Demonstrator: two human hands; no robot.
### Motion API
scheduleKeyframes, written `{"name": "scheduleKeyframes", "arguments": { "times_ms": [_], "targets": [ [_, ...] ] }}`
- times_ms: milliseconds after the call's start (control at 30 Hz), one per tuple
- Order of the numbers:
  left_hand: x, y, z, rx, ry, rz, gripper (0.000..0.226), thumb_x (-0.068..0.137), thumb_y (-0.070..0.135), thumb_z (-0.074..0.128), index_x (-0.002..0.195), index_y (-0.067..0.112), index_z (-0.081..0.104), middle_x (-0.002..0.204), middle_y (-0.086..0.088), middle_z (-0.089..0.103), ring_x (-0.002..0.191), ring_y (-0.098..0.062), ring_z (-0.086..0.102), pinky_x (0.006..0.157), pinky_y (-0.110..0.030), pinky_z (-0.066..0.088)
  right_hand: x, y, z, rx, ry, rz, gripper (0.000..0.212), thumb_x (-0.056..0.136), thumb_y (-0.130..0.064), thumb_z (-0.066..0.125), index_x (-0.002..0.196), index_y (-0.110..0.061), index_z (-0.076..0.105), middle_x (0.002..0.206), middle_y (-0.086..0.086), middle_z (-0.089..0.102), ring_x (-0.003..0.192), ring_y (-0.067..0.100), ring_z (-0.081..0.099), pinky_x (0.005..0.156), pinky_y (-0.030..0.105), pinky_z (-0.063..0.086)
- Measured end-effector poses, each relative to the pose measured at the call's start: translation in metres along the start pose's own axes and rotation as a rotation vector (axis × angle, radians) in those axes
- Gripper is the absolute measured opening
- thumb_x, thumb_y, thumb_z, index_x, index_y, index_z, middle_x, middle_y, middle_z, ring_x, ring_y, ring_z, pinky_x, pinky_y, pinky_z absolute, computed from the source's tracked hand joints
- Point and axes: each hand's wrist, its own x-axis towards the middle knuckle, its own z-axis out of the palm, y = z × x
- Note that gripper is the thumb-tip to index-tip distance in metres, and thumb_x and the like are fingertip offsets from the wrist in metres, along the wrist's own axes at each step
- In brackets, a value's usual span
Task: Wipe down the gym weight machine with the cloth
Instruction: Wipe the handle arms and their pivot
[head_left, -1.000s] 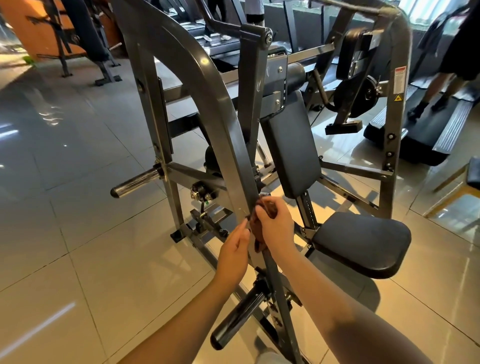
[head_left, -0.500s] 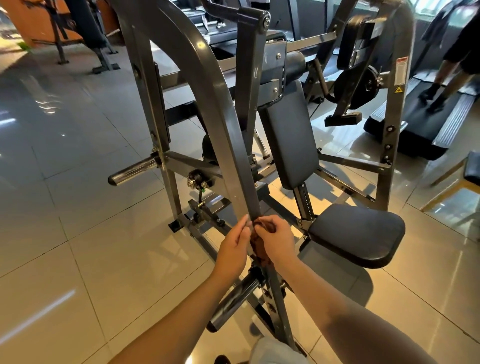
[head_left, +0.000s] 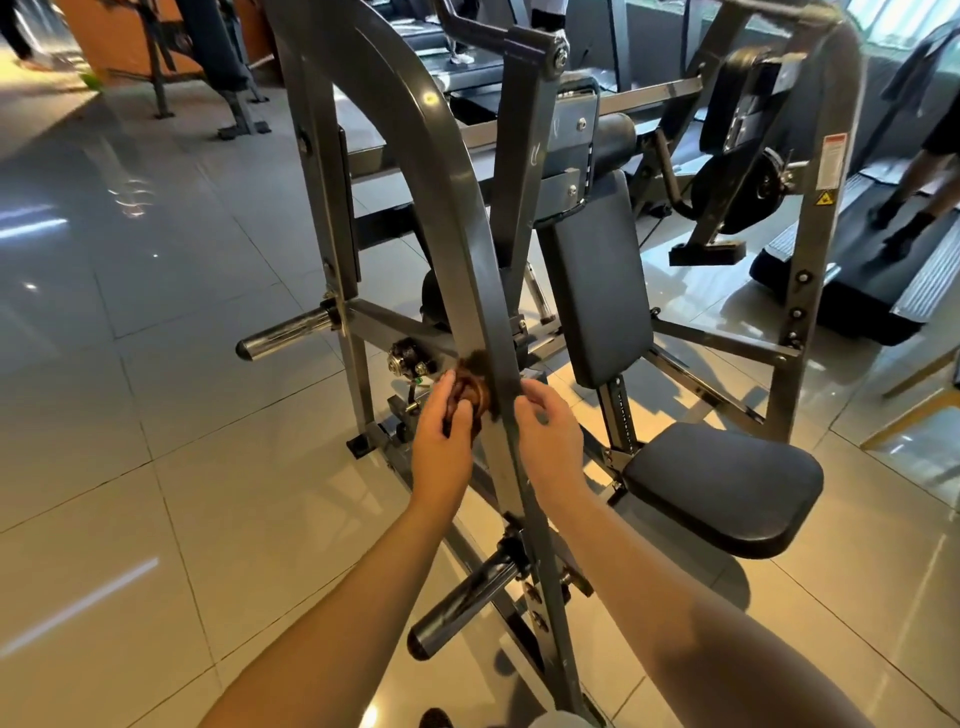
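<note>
1. Now the left hand (head_left: 441, 452) grips the bunched brown cloth (head_left: 470, 395) and presses it against the curved grey bar (head_left: 457, 218) of the weight machine (head_left: 800, 249), on the bar's nine o'clock side.
2. At the bar's three o'clock, the right hand (head_left: 550, 441) hovers with fingers loosely curled, holding nothing; contact with the metal is unclear.
3. At four o'clock from the hands lies the black seat (head_left: 727, 483).
</note>
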Motion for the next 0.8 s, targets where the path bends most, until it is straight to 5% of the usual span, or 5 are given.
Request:
{"name": "scheduleKeyframes", "arguments": {
  "times_ms": [133,367,567,667,800],
  "targets": [
    [-0.001,-0.007,0.027,-0.002,-0.047,0.016,0.047,0.109,0.038,0.038,0.156,0.038,0.032,0.163,0.012,0.03,0.149,-0.008,0.028,0.122,-0.043,0.03,0.013,0.009,0.001,0.016,-0.076,0.07,0.038,0.106,-0.024,0.052,0.143,-0.029,0.054,0.133,-0.007,0.063,0.124,0.009,0.059,0.106,0.043,0.051],
    [-0.023,-0.046,0.036,0.051,-0.031,-0.098,0.04,0.108,0.035,0.041,0.146,0.045,0.035,0.155,0.007,0.045,0.143,-0.014,0.043,0.117,-0.045,0.039,0.007,0.03,-0.009,-0.042,-0.119,0.082,0.036,0.106,-0.018,0.05,0.14,-0.029,0.056,0.126,-0.01,0.067,0.12,0.008,0.061,0.104,0.036,0.052],
    [-0.023,-0.014,0.046,-0.002,0.041,0.018,0.041,0.108,0.025,0.044,0.144,0.045,0.041,0.158,0.015,0.035,0.142,0.0,0.034,0.115,-0.02,0.033,0.014,0.033,-0.019,-0.028,-0.168,0.106,0.03,0.106,-0.022,0.051,0.132,-0.032,0.062,0.117,-0.012,0.07,0.113,0.005,0.065,0.102,0.04,0.054],
    [-0.03,-0.034,0.051,-0.043,0.04,-0.057,0.04,0.107,0.031,0.045,0.133,0.061,0.041,0.157,0.011,0.042,0.141,-0.008,0.042,0.115,-0.031,0.041,0.011,0.033,-0.019,-0.011,-0.18,0.116,0.033,0.106,-0.021,0.049,0.135,-0.032,0.059,0.121,-0.012,0.069,0.115,0.005,0.064,0.103,0.04,0.054],
    [-0.035,-0.053,0.049,-0.027,0.037,-0.206,0.038,0.108,0.036,0.043,0.143,0.051,0.043,0.144,0.008,0.057,0.132,-0.014,0.054,0.112,-0.039,0.046,0.01,0.036,-0.019,-0.035,-0.205,0.116,0.034,0.107,-0.024,0.049,0.138,-0.034,0.057,0.125,-0.012,0.068,0.118,0.006,0.062,0.104,0.041,0.053]
  ]
}}
